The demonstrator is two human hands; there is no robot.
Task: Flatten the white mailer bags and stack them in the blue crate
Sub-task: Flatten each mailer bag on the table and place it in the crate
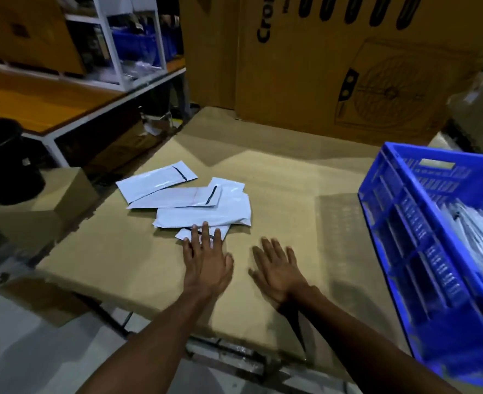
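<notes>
Cardboard sheeting (pixel 277 177), matte tan and flat, covers the work surface before you; on it, left of centre, lies a loose fan of white mailer bags (pixel 189 197), smooth glossy plastic, each a long thin rectangle; the two farthest run with their long axes from near-left to far-right, dark seal strips at their right ends; the big one below them lies nearly crosswise to you; the nearest small bag (pixel 202 232) peeks out from under it, mostly hidden. Your left hand (pixel 206 258) lies palm down, fingers straight and close together, fingertips pressing that small bag and touching the edge of the big one; your right hand (pixel 277 268) rests flat on bare cardboard just beside it, fingers slightly spread and angled toward the far left, holding nothing. To your right stands the blue crate (pixel 405 231), rigid latticed plastic, with more white bags (pixel 473 231) stacked inside; behind the surface rises a large printed cardboard box (pixel 348 66).
</notes>
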